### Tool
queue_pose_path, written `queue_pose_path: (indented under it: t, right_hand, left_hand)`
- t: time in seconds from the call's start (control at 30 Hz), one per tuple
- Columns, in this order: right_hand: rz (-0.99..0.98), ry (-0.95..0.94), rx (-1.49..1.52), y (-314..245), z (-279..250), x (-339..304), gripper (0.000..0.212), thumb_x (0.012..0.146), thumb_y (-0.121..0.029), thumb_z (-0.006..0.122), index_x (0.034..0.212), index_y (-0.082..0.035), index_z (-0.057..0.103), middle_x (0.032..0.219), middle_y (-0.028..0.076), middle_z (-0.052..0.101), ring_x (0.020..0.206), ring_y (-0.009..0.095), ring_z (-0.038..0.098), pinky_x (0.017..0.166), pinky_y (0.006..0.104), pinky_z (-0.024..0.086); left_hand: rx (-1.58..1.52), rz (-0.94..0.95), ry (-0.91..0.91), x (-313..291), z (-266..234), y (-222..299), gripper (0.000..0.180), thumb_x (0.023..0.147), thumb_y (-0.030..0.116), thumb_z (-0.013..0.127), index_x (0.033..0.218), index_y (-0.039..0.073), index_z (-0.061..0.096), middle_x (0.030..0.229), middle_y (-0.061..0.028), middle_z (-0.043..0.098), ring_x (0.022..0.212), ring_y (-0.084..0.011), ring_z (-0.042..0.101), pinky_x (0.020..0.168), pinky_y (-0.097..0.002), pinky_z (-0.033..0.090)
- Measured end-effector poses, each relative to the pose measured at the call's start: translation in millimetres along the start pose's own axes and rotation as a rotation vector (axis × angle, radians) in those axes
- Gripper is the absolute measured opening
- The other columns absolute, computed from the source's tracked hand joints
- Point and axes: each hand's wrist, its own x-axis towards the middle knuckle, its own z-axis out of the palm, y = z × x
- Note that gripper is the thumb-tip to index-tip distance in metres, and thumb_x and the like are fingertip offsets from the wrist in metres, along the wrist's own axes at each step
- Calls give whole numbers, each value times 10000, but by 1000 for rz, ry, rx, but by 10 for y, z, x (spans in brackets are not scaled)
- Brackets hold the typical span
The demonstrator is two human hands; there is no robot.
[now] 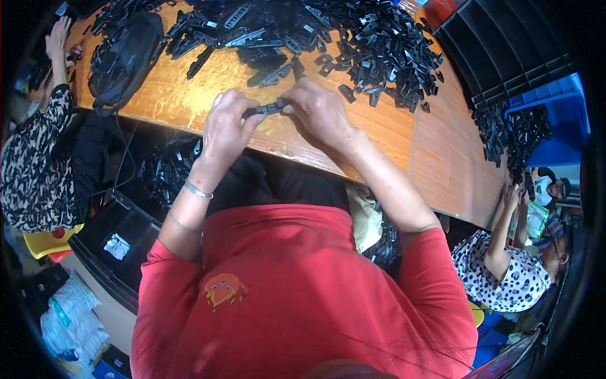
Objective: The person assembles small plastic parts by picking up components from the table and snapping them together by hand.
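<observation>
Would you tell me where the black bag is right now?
In the head view, the black bag lies at the wooden table's far left, beside the pile of black plastic parts.

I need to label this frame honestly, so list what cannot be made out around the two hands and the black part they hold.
- Black plastic part, head view: its ends are covered by the left hand and right hand; shape unclear.
- Pile of black parts: cut off by the upper edge; pieces too small to tell apart.
- Bin under the wooden table: contents dark, partly hidden by the table edge.
</observation>
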Motion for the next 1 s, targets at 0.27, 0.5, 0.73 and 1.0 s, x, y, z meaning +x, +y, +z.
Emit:
queue_pose_path:
  t: [0.27, 0.5, 0.73, 1.0]
  right_hand:
    - [-211, -82, -18, -55, 157, 245, 157, 865, -125, 820, 1001, -64, 771, 958, 105, 694, 765, 375, 720, 652, 484, 574]
    - [-220, -191, 11, -207, 9, 8, 153, 895, -159, 818, 1028, -87, 792, 965, 96, 708, 785, 375, 730, 683, 479, 587]
    - [232, 108, -236, 391, -674, -414, 209, 951, -242, 828, 1105, -100, 826, 1049, 109, 745, 955, 340, 764, 794, 448, 613]
    - [367, -85, -331, 536, -576, -301, 276, 928, -161, 760, 1176, -43, 776, 1113, 251, 705, 954, 455, 750, 854, 535, 615]
  left_hand:
    - [-2, -11, 35, -2, 69, 5, 202, 843, 68, 879, 1001, 10, 767, 951, -137, 674, 937, -356, 674, 824, -443, 544]
    - [101, -122, -261, -188, -632, -63, 160, 868, 104, 855, 1000, 40, 790, 1009, -125, 714, 989, -363, 714, 863, -438, 566]
    - [203, -300, -145, -237, -1255, -459, 257, 951, 85, 748, 1201, 35, 783, 1153, -179, 771, 1114, -373, 742, 971, -445, 578]
    - [222, 95, 18, 614, 257, 231, 270, 929, 100, 796, 1189, 32, 772, 1077, -158, 719, 1062, -360, 713, 919, -460, 588]
